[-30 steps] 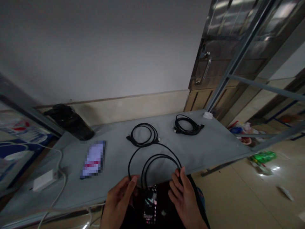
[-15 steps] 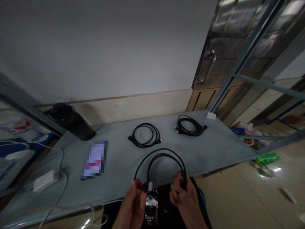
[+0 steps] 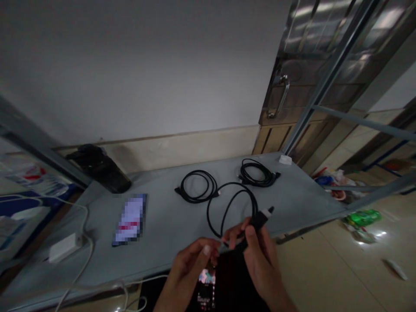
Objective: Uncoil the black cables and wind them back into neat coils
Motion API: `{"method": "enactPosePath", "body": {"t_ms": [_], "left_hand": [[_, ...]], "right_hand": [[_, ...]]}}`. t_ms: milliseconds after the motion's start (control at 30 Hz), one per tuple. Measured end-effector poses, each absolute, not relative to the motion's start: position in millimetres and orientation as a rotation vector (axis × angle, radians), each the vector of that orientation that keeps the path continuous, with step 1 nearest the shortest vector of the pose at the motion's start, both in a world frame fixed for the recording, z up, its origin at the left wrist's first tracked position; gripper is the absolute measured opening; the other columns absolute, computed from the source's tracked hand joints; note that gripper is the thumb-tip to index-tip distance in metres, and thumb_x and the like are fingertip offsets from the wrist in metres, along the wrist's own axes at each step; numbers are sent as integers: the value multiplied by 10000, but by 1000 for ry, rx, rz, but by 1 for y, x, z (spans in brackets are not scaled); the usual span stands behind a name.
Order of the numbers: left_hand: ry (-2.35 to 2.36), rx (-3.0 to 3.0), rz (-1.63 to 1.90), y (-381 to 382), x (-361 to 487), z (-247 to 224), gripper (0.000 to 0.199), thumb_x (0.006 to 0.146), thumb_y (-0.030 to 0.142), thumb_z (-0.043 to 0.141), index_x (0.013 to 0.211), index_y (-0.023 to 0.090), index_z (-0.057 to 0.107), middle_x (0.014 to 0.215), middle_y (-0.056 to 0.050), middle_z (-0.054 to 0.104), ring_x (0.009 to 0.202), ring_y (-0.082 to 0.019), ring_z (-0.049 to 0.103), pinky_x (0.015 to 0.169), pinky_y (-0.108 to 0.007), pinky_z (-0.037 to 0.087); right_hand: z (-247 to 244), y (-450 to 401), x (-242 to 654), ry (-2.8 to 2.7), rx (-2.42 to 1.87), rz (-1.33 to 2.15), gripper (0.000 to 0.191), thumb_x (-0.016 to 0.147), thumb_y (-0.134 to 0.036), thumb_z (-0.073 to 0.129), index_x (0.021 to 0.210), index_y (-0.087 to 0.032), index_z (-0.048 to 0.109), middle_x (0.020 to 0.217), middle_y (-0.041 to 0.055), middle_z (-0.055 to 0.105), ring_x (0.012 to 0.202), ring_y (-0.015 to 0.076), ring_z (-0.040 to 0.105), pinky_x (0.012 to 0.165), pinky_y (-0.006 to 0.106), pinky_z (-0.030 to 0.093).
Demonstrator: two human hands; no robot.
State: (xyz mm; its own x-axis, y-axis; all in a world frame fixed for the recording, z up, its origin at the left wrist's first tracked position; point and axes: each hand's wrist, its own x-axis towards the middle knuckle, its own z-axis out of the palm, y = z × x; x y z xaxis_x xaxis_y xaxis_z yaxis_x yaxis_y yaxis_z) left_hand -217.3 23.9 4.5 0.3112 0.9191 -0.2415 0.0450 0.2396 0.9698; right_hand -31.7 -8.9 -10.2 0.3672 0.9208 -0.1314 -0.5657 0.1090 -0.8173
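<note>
My right fingers (image 3: 252,238) wrap a black cable (image 3: 255,203) and its plug (image 3: 260,219), long axis slanting forward and rightward. My left fingers (image 3: 204,256) narrow beside a pale piece (image 3: 224,248), grip unclear. The loop spreads ahead over the tabletop (image 3: 159,229), in view overlapping the left coil (image 3: 195,201); the near edge passes by my knuckles.

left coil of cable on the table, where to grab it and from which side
Probably the near edge of the left coil, pinched from the front: the coil lies flat and several strands run close together there. The right edge looks more awkward, since the held cable passes close by.
</note>
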Motion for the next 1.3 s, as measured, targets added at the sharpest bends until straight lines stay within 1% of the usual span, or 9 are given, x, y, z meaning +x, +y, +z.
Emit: {"method": "enactPosePath", "body": {"t_ms": [100,167,300,400,567,733,900,1067,1300], "left_hand": [[1186,1330,990,48,-232,0,578,892,793,809,977,226,877,869,-86,771,814,-244,695,783,-327,583],[1223,1338,1147,69,-236,-4,565,920,773,797,1020,221,861,917,-79,772,836,-228,694,806,-321,589],[1103,1251,1396,124,-230,-11,610,1025,761,670,1256,210,792,1089,-103,795,1090,-269,755,949,-376,632],[1111,1252,1507,178,-223,-20,689,1061,764,599,1445,197,677,1291,-146,786,1195,-281,764,1069,-449,618],[1402,1410,1408,250,-228,-61,703,923,482,844,1491,163,579,1284,-163,748,1099,-292,779,1078,-520,618],[1537,1816,1382,257,-239,-97,462,957,335,710,1384,164,668,1286,-166,692,1209,-332,704,1168,-575,561],[1633,2004,1357,249,-236,-100,468,961,217,623,1427,185,658,1383,-185,646,1372,-383,606,1279,-636,454],[1564,1998,1385,249,-235,-100,485,975,152,535,1450,165,631,1417,-194,619,1376,-359,607,1295,-608,457],[1546,1979,1351,248,-237,-100,380,994,227,608,1367,178,661,1396,-179,635,1368,-352,628,1283,-593,479]], "right_hand": [[16,18,-23,-646,-869,978,435,1013,-692,783,961,-279,656,657,-69,433,580,139,419,621,302,474],[26,45,-18,-771,-942,825,443,1024,-672,778,919,-271,619,666,-65,439,562,128,386,567,276,391],[17,120,-24,-1410,-1247,487,366,1036,-606,777,1043,-249,700,794,26,677,735,216,654,727,322,483],[-11,172,-42,-1902,-1371,386,281,1055,-479,790,1176,-228,750,867,63,767,814,263,742,812,347,538],[-67,210,-63,-2130,-1307,333,232,1001,-380,881,1142,-221,788,971,62,812,909,242,774,919,336,583],[-93,216,-56,-2269,-1260,158,319,1034,-481,839,1177,-197,808,1205,137,785,1260,310,679,1178,469,494],[-93,214,-50,-2315,-1259,-26,512,970,-651,861,1209,-203,799,1229,126,745,1237,310,635,1139,485,470],[-90,212,-38,-2169,-1276,31,611,898,-773,866,1139,-218,783,1164,99,772,1239,313,641,1228,536,373],[-91,215,-28,-2101,-1391,137,552,888,-756,887,970,-226,756,1081,69,792,1176,296,658,1054,467,448]]}}
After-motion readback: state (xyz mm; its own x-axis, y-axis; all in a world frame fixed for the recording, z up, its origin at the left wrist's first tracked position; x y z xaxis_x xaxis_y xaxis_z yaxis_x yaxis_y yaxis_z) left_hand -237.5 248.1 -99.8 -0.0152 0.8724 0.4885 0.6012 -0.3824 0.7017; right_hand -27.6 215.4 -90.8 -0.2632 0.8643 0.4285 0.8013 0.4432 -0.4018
